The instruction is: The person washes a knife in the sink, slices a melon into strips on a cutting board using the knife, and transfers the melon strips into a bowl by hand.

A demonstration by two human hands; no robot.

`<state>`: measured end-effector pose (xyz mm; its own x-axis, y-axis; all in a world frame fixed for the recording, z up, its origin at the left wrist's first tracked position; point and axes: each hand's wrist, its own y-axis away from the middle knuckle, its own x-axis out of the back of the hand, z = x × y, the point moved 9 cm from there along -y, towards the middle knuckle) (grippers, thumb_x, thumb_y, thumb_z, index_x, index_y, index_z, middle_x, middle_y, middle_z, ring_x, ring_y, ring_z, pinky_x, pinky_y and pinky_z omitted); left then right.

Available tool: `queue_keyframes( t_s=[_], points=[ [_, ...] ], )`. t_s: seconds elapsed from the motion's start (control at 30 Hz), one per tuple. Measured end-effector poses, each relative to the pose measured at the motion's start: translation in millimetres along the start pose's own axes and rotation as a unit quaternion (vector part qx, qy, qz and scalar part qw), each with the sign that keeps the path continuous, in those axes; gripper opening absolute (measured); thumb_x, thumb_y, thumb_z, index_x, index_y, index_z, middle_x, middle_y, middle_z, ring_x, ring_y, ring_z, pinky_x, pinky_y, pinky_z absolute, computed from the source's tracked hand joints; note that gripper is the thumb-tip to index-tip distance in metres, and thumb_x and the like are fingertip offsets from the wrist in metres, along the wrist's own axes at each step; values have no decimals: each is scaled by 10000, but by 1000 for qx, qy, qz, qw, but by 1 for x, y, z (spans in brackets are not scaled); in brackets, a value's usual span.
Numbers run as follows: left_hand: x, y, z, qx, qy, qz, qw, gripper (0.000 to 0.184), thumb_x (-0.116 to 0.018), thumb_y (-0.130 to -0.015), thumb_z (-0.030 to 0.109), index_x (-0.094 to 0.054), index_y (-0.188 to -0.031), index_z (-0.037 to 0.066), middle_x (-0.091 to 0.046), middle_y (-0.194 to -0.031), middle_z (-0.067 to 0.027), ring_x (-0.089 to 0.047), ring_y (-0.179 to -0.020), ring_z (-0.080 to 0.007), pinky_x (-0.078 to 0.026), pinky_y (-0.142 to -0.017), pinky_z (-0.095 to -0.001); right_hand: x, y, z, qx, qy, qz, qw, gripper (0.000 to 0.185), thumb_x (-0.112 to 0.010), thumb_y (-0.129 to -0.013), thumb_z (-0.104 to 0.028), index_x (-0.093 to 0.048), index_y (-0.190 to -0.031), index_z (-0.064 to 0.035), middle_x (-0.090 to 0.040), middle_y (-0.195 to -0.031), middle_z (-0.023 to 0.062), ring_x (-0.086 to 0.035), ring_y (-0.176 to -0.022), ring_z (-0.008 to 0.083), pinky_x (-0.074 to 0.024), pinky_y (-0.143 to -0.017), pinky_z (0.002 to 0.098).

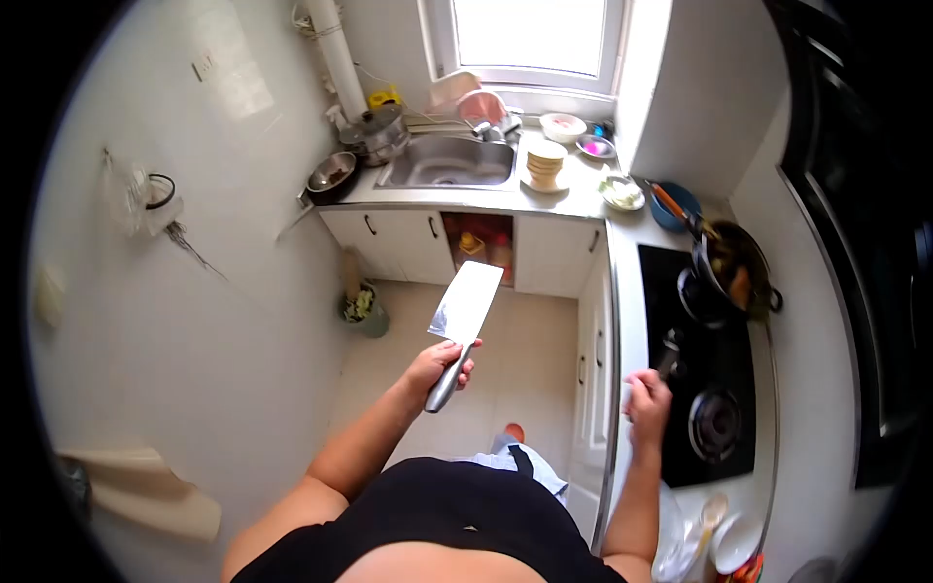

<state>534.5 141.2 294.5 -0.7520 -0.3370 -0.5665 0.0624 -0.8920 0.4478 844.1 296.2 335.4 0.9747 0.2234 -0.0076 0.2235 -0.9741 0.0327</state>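
Observation:
My left hand (441,369) is closed around the grey handle of a cleaver (468,299). Its broad, shiny blade points up and away from me, over the floor. My right hand (646,403) is at the near edge of the black gas stove (695,452), fingers curled. A dark, blurred piece shows just beyond those fingers; I cannot make out whether they hold it. Farther along the stove, a wok (734,267) with dark, greenish-brown food stands on the back burner.
A steel sink (452,163) lies under the window. Stacked bowls (546,165), a plate of pale food (622,192) and a blue bowl (671,209) stand on the counter. Pots (381,134) are left of the sink. A bin (366,313) stands on the floor by the left wall.

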Motion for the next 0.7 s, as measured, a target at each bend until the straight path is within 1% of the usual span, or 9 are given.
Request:
queue_keyframes(
  t_s=[0.07, 0.17, 0.27, 0.33, 0.43, 0.5, 0.57, 0.67, 0.7],
  points=[
    [28, -3, 53, -25, 23, 35, 999, 352, -356, -992, 215, -428, -1294, 51, -564, -748, -38, -531, -582, -93, -476, -552, -239, -112, -58, 21, -47, -34, -153, 987, 216, -481, -933, -182, -624, -821, -66, -373, -497, -83, -326, -394, 20, -284, -368, 203],
    [85, 5, 99, -83, -28, 77, 993, 365, -375, -978, 165, -405, -1326, 60, -571, -768, -45, -540, -574, -94, -470, -542, -231, -264, -95, 17, -34, -40, -309, 950, 229, -491, -939, -204, -633, -896, -29, -457, -562, -50, -429, -464, 46, -346, -419, 211],
    [145, -22, 131, -111, 2, 120, 987, 234, -409, -951, 113, -457, -1159, 17, -596, -811, -82, -551, -579, -110, -476, -537, -244, -376, -151, 29, -18, -22, -364, 931, 233, -504, -932, -200, -626, -939, -2, -525, -645, -4, -507, -549, 80, -417, -494, 233],
    [180, -51, 167, -127, 22, 132, 983, 74, -442, -928, 83, -444, -961, 16, -609, -840, -117, -569, -589, -130, -482, -529, -259, -434, -189, 38, -87, -70, -362, 925, 223, -507, -925, -182, -634, -948, 0, -569, -696, 24, -522, -530, 98, -436, -504, 236],
    [230, -118, 215, -129, 20, 137, 982, 165, -441, -934, 104, -456, -1076, 21, -608, -859, -109, -568, -602, -134, -485, -530, -267, -483, -255, 38, -94, -122, -347, 925, 206, -500, -923, -152, -636, -953, -1, -599, -770, 56, -549, -561, 109, -463, -523, 251],
    [242, -167, 253, -96, 91, 83, 988, 343, -430, -950, 143, -404, -1286, 80, -583, -825, -68, -546, -604, -130, -484, -524, -280, -499, -307, 65, -162, -97, -298, 936, 225, -480, -931, -143, -613, -1028, 11, -631, -792, 85, -571, -561, 124, -486, -525, 259],
    [251, -214, 285, -58, 112, 65, 990, 267, -426, -958, 170, -446, -1215, 96, -571, -812, -57, -543, -606, -129, -483, -520, -277, -501, -354, 73, -202, -73, -253, 943, 253, -468, -939, -154, -582, -1080, 24, -637, -853, 103, -579, -588, 136, -511, -537, 265],
    [272, -283, 321, -13, 99, 85, 991, 170, -423, -974, 231, -462, -1077, 101, -568, -801, -53, -540, -600, -134, -480, -499, -285, -496, -422, 76, -202, -56, -185, 960, 293, -469, -937, -153, -543, -1160, 21, -607, -1005, 120, -586, -646, 143, -528, -528, 279],
    [279, -309, 332, -8, 97, 78, 992, 227, -415, -980, 277, -464, -1117, 103, -559, -787, -47, -537, -597, -133, -479, -492, -288, -497, -445, 75, -198, -47, -167, 965, 299, -469, -936, -155, -538, -1169, 19, -595, -1037, 120, -586, -653, 145, -533, -533, 283]
  ],
)
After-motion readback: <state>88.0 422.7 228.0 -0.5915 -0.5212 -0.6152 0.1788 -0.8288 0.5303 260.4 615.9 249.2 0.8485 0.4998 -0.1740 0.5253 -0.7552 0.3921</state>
